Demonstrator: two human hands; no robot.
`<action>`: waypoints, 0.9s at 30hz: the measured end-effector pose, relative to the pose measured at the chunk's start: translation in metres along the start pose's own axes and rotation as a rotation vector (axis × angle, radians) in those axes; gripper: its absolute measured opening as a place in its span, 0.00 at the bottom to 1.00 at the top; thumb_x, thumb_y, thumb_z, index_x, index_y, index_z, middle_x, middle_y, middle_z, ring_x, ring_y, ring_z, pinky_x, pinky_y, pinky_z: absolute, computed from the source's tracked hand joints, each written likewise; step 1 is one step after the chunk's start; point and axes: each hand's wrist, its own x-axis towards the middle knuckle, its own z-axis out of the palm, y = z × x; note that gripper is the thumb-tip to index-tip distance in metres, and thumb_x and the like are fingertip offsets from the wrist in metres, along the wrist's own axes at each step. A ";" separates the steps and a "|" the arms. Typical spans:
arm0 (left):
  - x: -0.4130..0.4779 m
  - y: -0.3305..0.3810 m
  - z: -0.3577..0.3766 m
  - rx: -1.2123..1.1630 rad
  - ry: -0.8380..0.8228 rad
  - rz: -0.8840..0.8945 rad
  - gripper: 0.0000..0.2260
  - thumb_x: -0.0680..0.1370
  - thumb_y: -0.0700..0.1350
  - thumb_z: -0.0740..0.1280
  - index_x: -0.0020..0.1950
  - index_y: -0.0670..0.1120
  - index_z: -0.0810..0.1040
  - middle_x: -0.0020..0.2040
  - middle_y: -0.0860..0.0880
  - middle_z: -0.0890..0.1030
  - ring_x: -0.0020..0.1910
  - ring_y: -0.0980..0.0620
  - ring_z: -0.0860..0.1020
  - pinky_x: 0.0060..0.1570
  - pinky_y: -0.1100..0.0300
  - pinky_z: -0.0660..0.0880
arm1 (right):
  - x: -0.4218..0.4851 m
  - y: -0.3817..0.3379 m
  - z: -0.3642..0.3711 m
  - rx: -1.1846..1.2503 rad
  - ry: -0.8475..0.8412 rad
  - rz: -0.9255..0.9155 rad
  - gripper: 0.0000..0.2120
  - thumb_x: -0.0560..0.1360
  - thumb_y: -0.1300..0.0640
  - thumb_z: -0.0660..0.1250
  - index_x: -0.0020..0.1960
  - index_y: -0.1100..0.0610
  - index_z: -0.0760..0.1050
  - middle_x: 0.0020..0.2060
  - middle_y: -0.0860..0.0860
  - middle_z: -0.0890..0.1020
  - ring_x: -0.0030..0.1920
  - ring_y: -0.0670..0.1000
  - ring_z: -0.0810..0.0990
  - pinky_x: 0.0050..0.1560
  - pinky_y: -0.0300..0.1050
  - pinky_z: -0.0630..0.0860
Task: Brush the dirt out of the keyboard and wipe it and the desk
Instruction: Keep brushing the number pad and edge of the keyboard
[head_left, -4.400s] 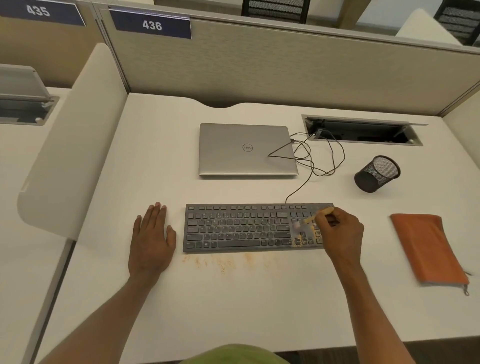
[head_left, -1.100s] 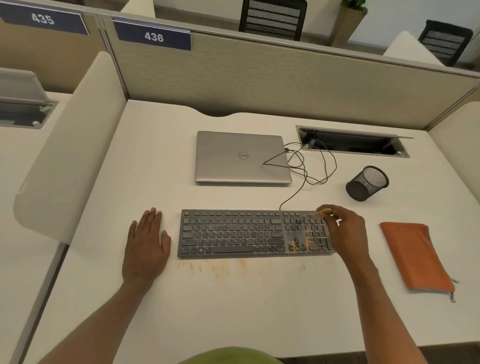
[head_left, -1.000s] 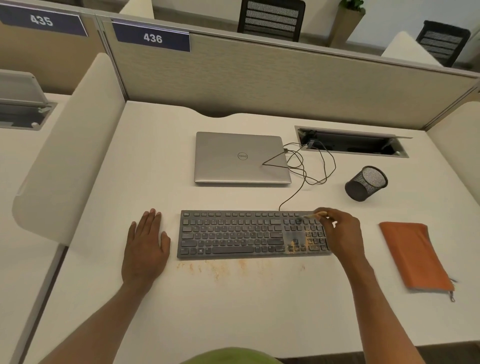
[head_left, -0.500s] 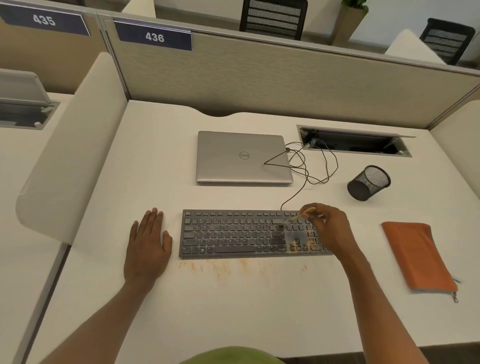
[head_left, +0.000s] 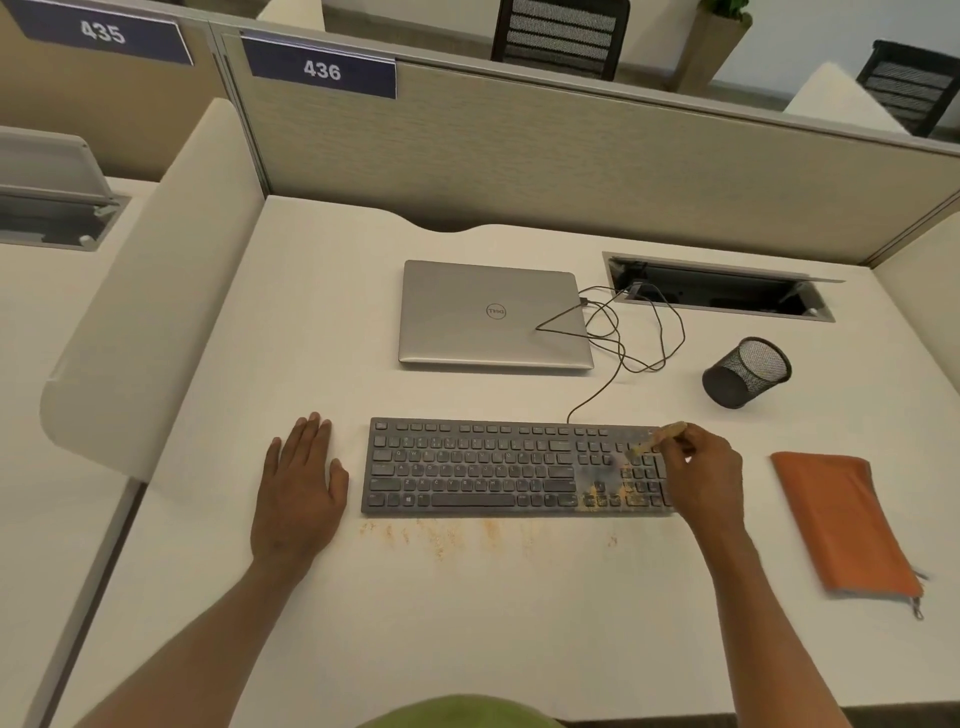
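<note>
Orange dirt (head_left: 452, 535) lay strewn on the white counter (head_left: 467, 634) just before the near edge of the keyboard (head_left: 478, 467), probably where strokes toward the person had dropped it. More of it clung to the keys at the right end, so that part seemed unfinished.

The left grip (head_left: 298, 488) lay flat on the counter just left of the keyboard, fingers straight and holding nothing. It was near the keyboard without touching it, likely as a prop for the body rather than a clamp.

The right grip (head_left: 704, 478) was pinched on a small brush (head_left: 652, 444). Its pale handle slanted up and back, and its blurred bristles were down on the right-hand keys, an angle suited to flicking grit out from between them.

An orange cloth (head_left: 841, 525), with what looked like a zip tag at its near corner, lay flat well to the right, within reach for the wiping not yet begun.

Farther off a black mesh cup (head_left: 745, 371) lay tipped on its side. The keyboard's cable (head_left: 623, 358) looped toward the shut laptop (head_left: 493, 317) and the open hatch (head_left: 722, 291). The laptop sat back near the partition (head_left: 571, 156), clear of the dirt.
</note>
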 end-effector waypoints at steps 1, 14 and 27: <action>0.000 0.000 0.000 0.000 0.000 0.001 0.29 0.83 0.52 0.51 0.82 0.42 0.65 0.83 0.46 0.64 0.83 0.50 0.59 0.83 0.48 0.51 | 0.000 -0.004 0.000 0.041 0.029 0.018 0.09 0.80 0.60 0.65 0.45 0.52 0.82 0.40 0.48 0.84 0.38 0.43 0.80 0.36 0.36 0.72; 0.000 -0.001 0.001 -0.005 -0.002 0.000 0.30 0.82 0.52 0.51 0.82 0.41 0.65 0.82 0.45 0.65 0.83 0.49 0.59 0.83 0.47 0.52 | -0.010 -0.004 -0.001 -0.064 0.023 0.094 0.10 0.79 0.56 0.66 0.40 0.53 0.81 0.36 0.50 0.85 0.33 0.47 0.80 0.30 0.40 0.70; -0.001 0.001 -0.001 -0.014 0.007 0.003 0.29 0.83 0.52 0.51 0.82 0.40 0.65 0.82 0.44 0.65 0.83 0.49 0.59 0.83 0.47 0.51 | -0.012 0.004 -0.007 -0.034 -0.046 0.001 0.10 0.81 0.60 0.64 0.44 0.53 0.81 0.41 0.50 0.84 0.36 0.44 0.80 0.33 0.38 0.72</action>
